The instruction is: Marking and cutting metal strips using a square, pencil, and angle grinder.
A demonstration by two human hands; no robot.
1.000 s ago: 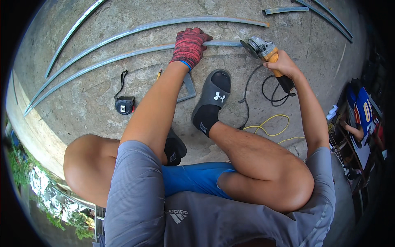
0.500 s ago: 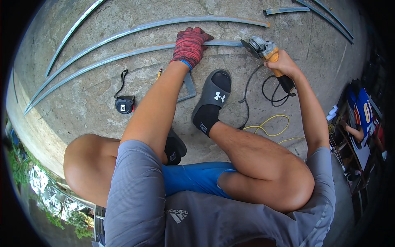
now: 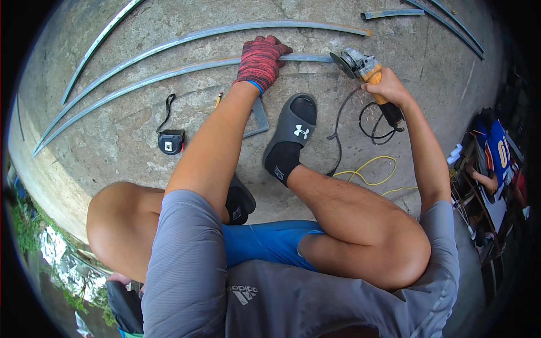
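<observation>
My left hand (image 3: pixel 260 65), in a red and black knit glove, grips a long galvanized metal bar (image 3: pixel 304 58) lying on the concrete, near its right end. My bare right hand (image 3: pixel 389 87) is wrapped round the orange body of an angle grinder (image 3: pixel 365 69). The grinder's disc meets the bar's right end, and small sparks scatter below it. Below and left of my gloved hand lie a black tape measure (image 3: pixel 172 142), a pencil (image 3: pixel 218 100) and a metal square (image 3: pixel 255 127), partly behind my forearm. My sandaled right foot (image 3: pixel 292 129) rests between square and grinder cord.
Several other metal bars (image 3: pixel 287 25) lie across the concrete (image 3: pixel 338 112). A black cord (image 3: pixel 338 135) and a yellow cord (image 3: pixel 366 183) run beside my foot. At right, a person (image 3: pixel 490 155) in blue is by cluttered items. Another person (image 3: pixel 124 307) shows at lower left beside greenery.
Sparks now fly under the grinder where none showed before. My gloved hand has shifted very slightly upward. A person's dark-clothed part has appeared at the lower left.
</observation>
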